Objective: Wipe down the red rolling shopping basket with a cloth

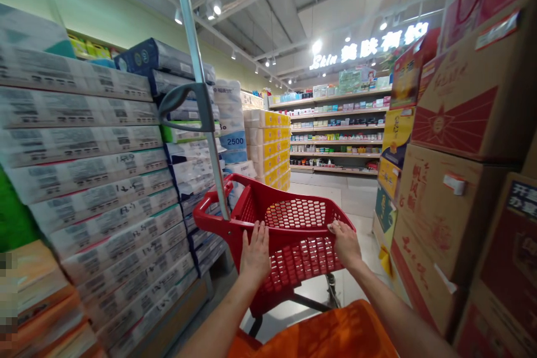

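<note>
A red plastic shopping cart [293,246] with perforated basket walls stands side-on before me. My left hand [255,251] rests on its near side, fingers stretched out and lying over the upper rim. At the right end of the same rim is my right hand [347,243], its fingers curled. A small pale cloth [333,227] shows under those fingers, partly hidden by them. A tall metal pole [216,173] rises from the cart's left end, and a grey handle [187,107] is fixed to it.
Stacked paper packs [104,179] line the left, close to the cart. Printed cardboard boxes [440,207] are piled on the right. Shelves of small goods [339,128] stand at the back, beyond a light tiled floor [352,196]. Orange cloth [331,333] covers the bottom foreground.
</note>
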### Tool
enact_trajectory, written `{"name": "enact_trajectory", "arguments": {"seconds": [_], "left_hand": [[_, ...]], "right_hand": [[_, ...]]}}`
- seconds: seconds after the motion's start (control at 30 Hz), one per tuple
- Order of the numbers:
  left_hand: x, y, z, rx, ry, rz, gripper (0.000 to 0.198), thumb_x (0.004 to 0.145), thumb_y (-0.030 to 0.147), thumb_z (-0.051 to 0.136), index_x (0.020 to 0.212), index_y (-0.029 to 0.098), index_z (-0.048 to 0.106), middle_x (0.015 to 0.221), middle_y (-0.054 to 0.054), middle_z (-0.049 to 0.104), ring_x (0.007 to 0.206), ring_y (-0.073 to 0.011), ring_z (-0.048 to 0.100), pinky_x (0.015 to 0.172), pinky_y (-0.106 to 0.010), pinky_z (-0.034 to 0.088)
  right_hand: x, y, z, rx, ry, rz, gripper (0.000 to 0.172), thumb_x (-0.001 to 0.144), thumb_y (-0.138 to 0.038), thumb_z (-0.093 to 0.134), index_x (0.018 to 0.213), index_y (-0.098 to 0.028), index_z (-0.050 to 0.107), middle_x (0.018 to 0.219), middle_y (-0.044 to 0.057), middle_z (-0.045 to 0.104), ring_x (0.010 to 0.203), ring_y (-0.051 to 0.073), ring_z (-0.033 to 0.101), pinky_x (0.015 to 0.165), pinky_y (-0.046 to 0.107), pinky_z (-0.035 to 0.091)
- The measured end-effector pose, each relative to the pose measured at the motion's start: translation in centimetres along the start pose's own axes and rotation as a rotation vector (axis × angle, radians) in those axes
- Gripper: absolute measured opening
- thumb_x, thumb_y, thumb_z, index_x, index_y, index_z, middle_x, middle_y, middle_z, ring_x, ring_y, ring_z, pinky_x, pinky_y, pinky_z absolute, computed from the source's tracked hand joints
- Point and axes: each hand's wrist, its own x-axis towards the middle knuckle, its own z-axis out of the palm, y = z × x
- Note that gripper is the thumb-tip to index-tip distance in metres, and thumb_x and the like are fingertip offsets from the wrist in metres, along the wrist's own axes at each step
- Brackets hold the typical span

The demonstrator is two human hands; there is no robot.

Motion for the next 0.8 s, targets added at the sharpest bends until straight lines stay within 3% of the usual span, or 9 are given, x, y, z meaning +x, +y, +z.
{"name": "enact_trajectory", "arguments": {"seconds": [0.07, 0.2, 0.27, 0.33, 0.47, 0.53, 0.73, 0.8], "left_hand": [[0.0, 0.2, -0.1, -0.014, -0.007, -0.017, 0.072, 0.067, 0.022, 0.043, 0.135, 0.006, 0.025, 0.145, -0.012, 0.016, 0.134, -0.0259, 0.006, 0.107, -0.05, 0.012], [0.0, 0.2, -0.6, -0.029, -0.003, -0.004, 0.069, 0.069, 0.023, 0.042, 0.134, 0.006, 0.028, 0.144, -0.012, 0.02, 0.134, -0.0258, 0.011, 0.107, -0.051, 0.013], [-0.1, -0.3, -0.9, -0.029, 0.014, -0.015, 0.068, 0.069, 0.023, 0.042, 0.134, 0.007, 0.029, 0.144, -0.012, 0.021, 0.133, -0.0255, 0.013, 0.107, -0.051, 0.013], [-0.2, -1.3, -1.3, -0.024, 0.054, -0.074, 0.068, 0.069, 0.022, 0.041, 0.134, 0.007, 0.029, 0.144, -0.012, 0.022, 0.133, -0.0256, 0.013, 0.107, -0.051, 0.013], [-0.7, -3.1, -1.8, -0.02, 0.092, -0.134, 0.067, 0.068, 0.019, 0.039, 0.133, 0.006, 0.03, 0.143, -0.011, 0.024, 0.133, -0.0251, 0.014, 0.107, -0.052, 0.012], [-0.9, -3.3, -2.0, -0.037, 0.078, -0.124, 0.067, 0.068, 0.018, 0.039, 0.133, 0.006, 0.03, 0.143, -0.011, 0.024, 0.133, -0.0243, 0.015, 0.107, -0.051, 0.012], [-1.3, -3.6, -2.5, -0.061, 0.065, -0.107, 0.066, 0.069, 0.02, 0.039, 0.133, 0.006, 0.032, 0.143, -0.01, 0.026, 0.133, -0.0226, 0.015, 0.108, -0.049, 0.011], [-1.7, -4.3, -2.5, -0.05, 0.102, -0.115, 0.064, 0.07, 0.019, 0.038, 0.133, 0.007, 0.032, 0.143, -0.009, 0.025, 0.133, -0.0217, 0.014, 0.108, -0.049, 0.011]], "right_hand": [[-0.1, -1.9, 0.0, 0.014, 0.003, -0.049, 0.036, 0.086, -0.011, 0.033, 0.109, -0.017, 0.06, 0.119, 0.011, 0.054, 0.113, 0.023, 0.045, 0.094, 0.039, 0.033], [-0.6, -8.8, 1.2, 0.138, 0.075, -0.289, 0.039, 0.082, -0.007, 0.037, 0.111, -0.021, 0.059, 0.119, 0.009, 0.055, 0.111, 0.022, 0.046, 0.094, 0.038, 0.035], [-0.8, -10.4, 1.7, 0.174, 0.093, -0.345, 0.043, 0.08, -0.004, 0.037, 0.113, -0.021, 0.058, 0.12, 0.008, 0.054, 0.113, 0.022, 0.045, 0.095, 0.038, 0.034], [-0.9, -9.7, 1.7, 0.159, 0.078, -0.331, 0.043, 0.08, -0.005, 0.036, 0.113, -0.021, 0.057, 0.122, 0.008, 0.053, 0.115, 0.022, 0.044, 0.096, 0.039, 0.032], [-0.7, -6.2, 0.9, 0.071, 0.042, -0.155, 0.039, 0.084, -0.01, 0.033, 0.11, -0.02, 0.059, 0.119, 0.009, 0.055, 0.113, 0.023, 0.045, 0.094, 0.04, 0.032], [-0.6, -6.9, 0.5, 0.083, 0.032, -0.145, 0.038, 0.084, -0.011, 0.033, 0.109, -0.02, 0.06, 0.115, 0.01, 0.057, 0.108, 0.023, 0.048, 0.091, 0.037, 0.035], [-0.3, -17.2, 0.3, 0.273, 0.05, -0.38, 0.041, 0.079, -0.004, 0.035, 0.107, -0.023, 0.058, 0.113, 0.005, 0.058, 0.102, 0.018, 0.052, 0.086, 0.03, 0.039], [-0.3, -18.5, 0.4, 0.309, 0.066, -0.433, 0.042, 0.079, -0.003, 0.035, 0.107, -0.024, 0.059, 0.115, 0.005, 0.057, 0.105, 0.018, 0.05, 0.089, 0.03, 0.038]]}}
